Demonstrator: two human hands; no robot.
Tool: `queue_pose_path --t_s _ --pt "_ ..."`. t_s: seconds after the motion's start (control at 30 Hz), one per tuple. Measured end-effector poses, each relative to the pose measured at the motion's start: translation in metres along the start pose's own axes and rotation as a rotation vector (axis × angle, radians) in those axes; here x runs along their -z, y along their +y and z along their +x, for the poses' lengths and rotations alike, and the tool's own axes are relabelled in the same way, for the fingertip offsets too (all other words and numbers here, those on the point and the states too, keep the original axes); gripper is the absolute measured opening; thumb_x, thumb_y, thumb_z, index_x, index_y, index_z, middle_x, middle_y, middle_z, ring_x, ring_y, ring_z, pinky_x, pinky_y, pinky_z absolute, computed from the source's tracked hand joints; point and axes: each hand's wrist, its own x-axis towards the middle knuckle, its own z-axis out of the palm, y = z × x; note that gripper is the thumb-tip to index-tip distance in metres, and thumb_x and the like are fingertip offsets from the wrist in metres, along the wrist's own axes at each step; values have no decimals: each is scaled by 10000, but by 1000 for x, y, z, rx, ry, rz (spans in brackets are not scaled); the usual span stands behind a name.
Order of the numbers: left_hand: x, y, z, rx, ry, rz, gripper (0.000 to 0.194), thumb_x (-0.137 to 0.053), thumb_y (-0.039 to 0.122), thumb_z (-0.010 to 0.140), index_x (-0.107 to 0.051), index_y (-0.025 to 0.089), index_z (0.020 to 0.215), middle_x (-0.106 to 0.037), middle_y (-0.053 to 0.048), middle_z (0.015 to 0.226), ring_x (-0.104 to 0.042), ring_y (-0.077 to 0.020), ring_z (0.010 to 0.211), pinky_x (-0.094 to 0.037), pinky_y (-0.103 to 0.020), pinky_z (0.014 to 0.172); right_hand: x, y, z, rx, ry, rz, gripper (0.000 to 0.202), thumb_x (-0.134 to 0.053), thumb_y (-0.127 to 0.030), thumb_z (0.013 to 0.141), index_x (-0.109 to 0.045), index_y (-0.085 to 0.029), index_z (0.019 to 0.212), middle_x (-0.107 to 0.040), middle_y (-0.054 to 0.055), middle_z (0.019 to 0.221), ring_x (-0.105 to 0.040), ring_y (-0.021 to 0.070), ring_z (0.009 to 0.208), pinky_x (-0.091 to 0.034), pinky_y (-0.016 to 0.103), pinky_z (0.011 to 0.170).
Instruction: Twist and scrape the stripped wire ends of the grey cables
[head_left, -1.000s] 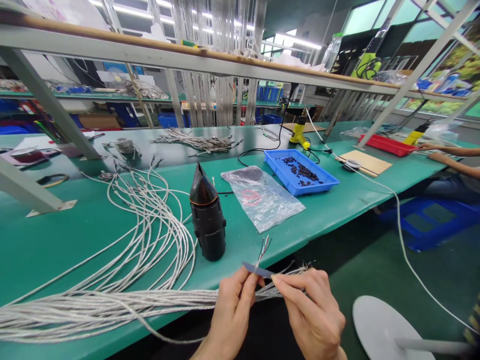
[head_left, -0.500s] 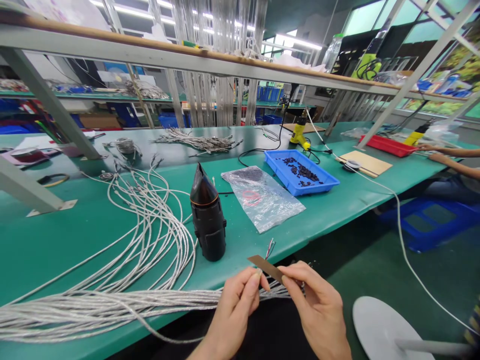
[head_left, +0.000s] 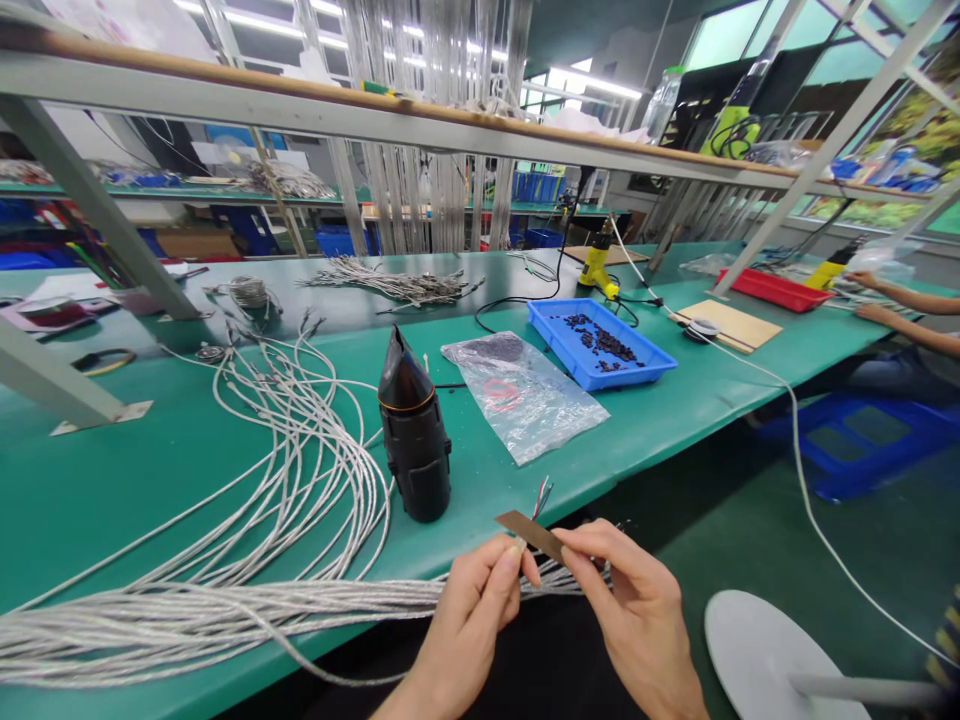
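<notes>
Between finger and thumb, my left hand (head_left: 480,598) pinches the end of a braided cable, from which thin coloured wires (head_left: 542,495) stick up. My right hand (head_left: 626,600) is closed on a flat brown strip (head_left: 531,533), whose free end slants across the cable just by my left fingertips. Whether the strip touches the wires I cannot tell. A thick bundle of silvery braided cables (head_left: 300,605) runs along the table's front edge and passes behind my hands. Beyond my left hand, a black cylinder with a pointed top (head_left: 415,430) stands upright.
A clear plastic bag (head_left: 525,395) and a blue tray (head_left: 637,375) of small black pieces lie ahead. Behind are a yellow tool (head_left: 598,268) and more cables (head_left: 397,283). At right, another person's hands (head_left: 874,300) work near a red tray (head_left: 776,290). A shelf (head_left: 450,125) crosses above.
</notes>
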Motion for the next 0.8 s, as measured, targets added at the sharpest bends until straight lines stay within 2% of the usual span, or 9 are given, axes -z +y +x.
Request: queue_pose_path --t_s 0.17,0.27,0.33,0.43,0.57,0.63,0.73,0.8 --pt "0 1 1 -6 -16 34 390 -360 409 1020 -537 157 782 -281 74 553 -258 -97 523 -211 -252 525 4 -2 3 -2 -46 15 170 -610 -175 925 -724 -279 996 -667 9 865 -628 151 800 -492 251 720" --pt "1 1 1 -12 -13 43 382 -365 410 1020 -536 158 789 -281 72 567 -263 -97 532 -217 -249 531 6 -4 4 -69 -71 58 141 -620 -205 921 -734 -269 975 -675 17 868 -635 153 807 -496 246 721" --pt "1 -1 1 -12 -4 37 375 -379 420 1015 -535 159 795 -287 69 582 -266 -95 538 -222 -242 531 8 -5 4 -144 -78 173 110 -642 -243 907 -742 -254 951 -686 29 873 -646 164 816 -513 249 724" --pt "2 -6 3 8 65 6 381 -386 432 1011 -538 160 794 -295 69 577 -263 -93 540 -233 -228 536 9 0 5 -276 20 397 110 -706 -306 854 -749 -237 927 -708 42 882 -665 181 835 -543 266 750" --pt "3 -11 6 23 321 -113 377 -416 464 992 -531 163 796 -252 77 566 -200 -95 541 -212 -212 519 0 28 15 -426 207 491 257 -767 -384 781 -741 -216 974 -735 65 945 -672 213 910 -542 312 828" --pt "3 -12 7 12 390 -138 377 -438 483 977 -539 162 805 -243 78 570 -187 -95 541 -199 -209 513 -12 48 25 -431 269 443 306 -759 -427 768 -735 -212 985 -740 70 982 -669 231 947 -532 340 858" --pt "2 -12 6 5 363 -105 408 -462 516 953 -559 156 788 -256 77 561 -197 -89 528 -193 -209 512 -33 73 43 -391 215 307 332 -701 -462 786 -736 -194 979 -747 79 957 -678 247 907 -533 376 838" --pt "0 -12 4 12 307 -75 442 -467 549 938 -563 154 764 -261 78 542 -199 -86 510 -187 -213 502 -42 84 54 -366 178 254 325 -726 -436 743 -749 -192 955 -746 81 920 -672 261 883 -526 409 840"
